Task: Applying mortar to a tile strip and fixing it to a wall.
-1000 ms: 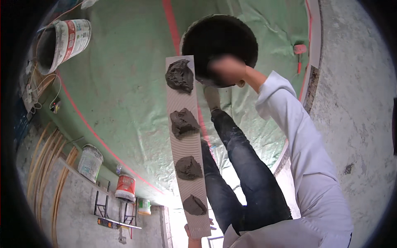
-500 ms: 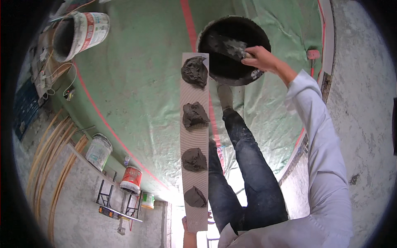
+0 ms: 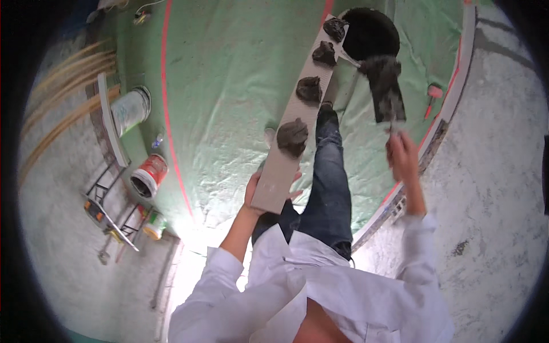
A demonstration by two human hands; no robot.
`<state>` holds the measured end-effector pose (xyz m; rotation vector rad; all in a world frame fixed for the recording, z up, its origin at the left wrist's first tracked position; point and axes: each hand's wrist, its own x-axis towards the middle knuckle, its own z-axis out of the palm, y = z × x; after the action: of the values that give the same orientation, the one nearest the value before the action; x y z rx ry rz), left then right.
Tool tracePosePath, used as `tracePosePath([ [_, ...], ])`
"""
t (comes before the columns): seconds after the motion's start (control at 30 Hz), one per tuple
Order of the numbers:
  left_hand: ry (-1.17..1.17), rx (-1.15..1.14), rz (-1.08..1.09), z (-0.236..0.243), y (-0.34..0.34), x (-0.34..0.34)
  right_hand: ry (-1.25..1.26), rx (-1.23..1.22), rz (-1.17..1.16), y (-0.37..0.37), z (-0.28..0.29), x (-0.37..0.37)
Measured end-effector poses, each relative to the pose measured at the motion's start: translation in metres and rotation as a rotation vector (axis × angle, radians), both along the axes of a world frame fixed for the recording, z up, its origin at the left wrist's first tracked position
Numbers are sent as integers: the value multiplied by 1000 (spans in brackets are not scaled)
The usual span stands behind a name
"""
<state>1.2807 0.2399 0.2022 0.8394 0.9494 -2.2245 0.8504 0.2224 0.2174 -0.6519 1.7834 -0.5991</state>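
Note:
My left hand (image 3: 250, 188) supports a long narrow tile (image 3: 270, 194) from beneath at its near end, fingers showing on both sides. Several dark mortar lumps (image 3: 292, 137) sit in a row along its combed face. The tile slants away to the right, its far end beside a round black bucket (image 3: 372, 34) with a dark inside. My right hand (image 3: 405, 157) is wrapped round the handle of a trowel (image 3: 389, 103), slightly blurred. Dark mortar (image 3: 380, 68) coats the far part of its blade, which is held near the bucket, right of the tile.
Green sheeting (image 3: 223, 68) with red tape lines covers the floor. A pink-headed mallet (image 3: 434, 92) lies at the right, near the wall edge. On the left are a white bucket (image 3: 130, 110), a red-and-white bucket (image 3: 150, 174), a black-legged stand (image 3: 106, 194) and bent wooden strips (image 3: 68, 126).
The trowel has come out of the bucket toward me, carrying mortar. The tile has tilted from upright in the picture to slanting rightward. The view has shifted, showing more of my left arm.

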Motion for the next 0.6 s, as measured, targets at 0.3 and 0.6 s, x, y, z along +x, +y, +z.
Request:
tracePosePath([
  [0.3,168,-278,39,-18,45,30,225,-72,164,193,179,266],
  [0.6,235,-217,134,1,61,21,563,-46,371,252,157,329],
])
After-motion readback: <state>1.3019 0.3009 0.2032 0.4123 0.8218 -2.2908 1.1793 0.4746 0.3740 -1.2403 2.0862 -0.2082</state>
